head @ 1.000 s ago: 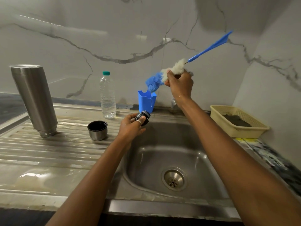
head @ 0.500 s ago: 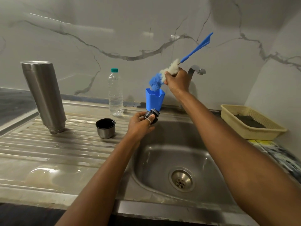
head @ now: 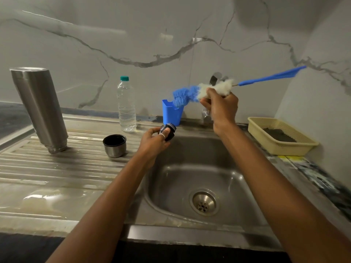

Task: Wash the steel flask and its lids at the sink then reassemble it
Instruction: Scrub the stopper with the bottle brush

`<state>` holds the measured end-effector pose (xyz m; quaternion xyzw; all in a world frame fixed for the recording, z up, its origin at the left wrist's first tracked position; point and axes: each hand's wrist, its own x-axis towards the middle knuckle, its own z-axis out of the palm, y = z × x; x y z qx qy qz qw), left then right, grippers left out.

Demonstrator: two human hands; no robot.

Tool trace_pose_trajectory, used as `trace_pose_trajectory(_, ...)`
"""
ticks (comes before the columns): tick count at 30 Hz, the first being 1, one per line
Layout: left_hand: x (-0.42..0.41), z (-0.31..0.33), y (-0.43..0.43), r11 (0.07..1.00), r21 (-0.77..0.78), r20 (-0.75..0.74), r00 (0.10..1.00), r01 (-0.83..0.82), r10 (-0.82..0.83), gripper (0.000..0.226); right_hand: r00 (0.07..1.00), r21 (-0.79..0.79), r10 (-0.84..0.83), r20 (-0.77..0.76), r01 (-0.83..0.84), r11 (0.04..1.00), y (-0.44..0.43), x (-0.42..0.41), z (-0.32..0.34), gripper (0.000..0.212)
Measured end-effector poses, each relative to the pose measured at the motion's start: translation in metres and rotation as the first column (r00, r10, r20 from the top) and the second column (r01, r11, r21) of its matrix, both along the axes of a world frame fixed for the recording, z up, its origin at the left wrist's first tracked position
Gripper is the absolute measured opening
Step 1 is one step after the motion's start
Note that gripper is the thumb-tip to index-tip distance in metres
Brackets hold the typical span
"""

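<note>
the bottle brush [head: 191,93] is blue and white, the holder cup [head: 171,114] blue. the basket [head: 273,141] is cream; the wall [head: 133,44] is grey-veined white marble.

**A home kitchen, seen at the washing-up corner**

Looks like a household kitchen. Shows a steel sink [head: 190,168] with a round drain strainer [head: 204,202], sunk into the counter [head: 322,179], with a ribbed draining board [head: 57,168] on its left and a tap [head: 215,79] at the back. Backed by a wall [head: 133,35] of pale, dark-veined stone slabs, turning a corner on the right. Stocked with everyday washing-up things: a blue plastic holder [head: 171,114] behind the basin, a cream plastic basket [head: 277,147] on the right, a clear water bottle [head: 126,107], plus a steel flask [head: 40,109] and a small steel cup [head: 114,146] standing on the ribs.
</note>
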<state>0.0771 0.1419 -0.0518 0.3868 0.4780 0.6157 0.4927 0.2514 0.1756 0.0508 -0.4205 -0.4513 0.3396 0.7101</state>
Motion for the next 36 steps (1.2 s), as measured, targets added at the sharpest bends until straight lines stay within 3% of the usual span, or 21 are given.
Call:
trace_pose_trajectory(4, 0.005, 0.002, -0.003, 1.0, -0.01, 0.053, 0.999, 0.007, -0.006, 0.036, 0.997, -0.026, 0.071, -0.026, -0.072, 0.997, -0.035, 0.018, -0.022, 0.01)
trace_pose_trajectory(8, 0.007, 0.003, -0.006, 0.999, -0.019, 0.12, 0.992, 0.045, -0.043, 0.026, 0.993, -0.058, 0.105, 0.05, -0.102, 0.993, -0.047, 0.015, -0.046, 0.023)
trace_pose_trajectory(20, 0.015, 0.006, -0.008, 0.996, -0.04, 0.121, 0.99, 0.078, -0.073, 0.036, 0.995, -0.001, 0.092, -0.024, -0.092, 0.996, -0.049, 0.017, -0.046, 0.016)
trace_pose_trajectory(23, 0.016, 0.005, -0.007, 0.996, -0.039, 0.148, 0.987, 0.076, -0.069, 0.035, 0.997, 0.046, 0.031, 0.076, -0.034, 0.998, -0.055, 0.022, -0.044, 0.01)
trace_pose_trajectory(26, 0.013, 0.005, -0.007, 0.999, -0.027, 0.163, 0.986, 0.04, -0.036, 0.034, 0.96, 0.054, 0.007, 0.278, -0.023, 0.998, -0.062, 0.018, -0.05, 0.003)
trace_pose_trajectory(31, 0.006, 0.008, -0.009, 1.0, -0.004, 0.194, 0.981, -0.024, 0.024, 0.024, 0.857, 0.144, 0.021, 0.515, -0.11, 0.983, -0.071, 0.003, -0.057, 0.015)
trace_pose_trajectory(33, 0.009, 0.009, -0.011, 1.0, 0.012, 0.147, 0.989, 0.007, -0.009, 0.027, 0.842, 0.11, 0.047, 0.537, -0.124, 0.986, -0.067, -0.001, -0.057, 0.014)
trace_pose_trajectory(36, 0.015, 0.009, -0.01, 1.0, -0.001, 0.095, 0.995, -0.026, 0.026, 0.035, 0.887, 0.038, 0.099, 0.452, -0.13, 0.991, -0.061, 0.002, -0.06, 0.019)
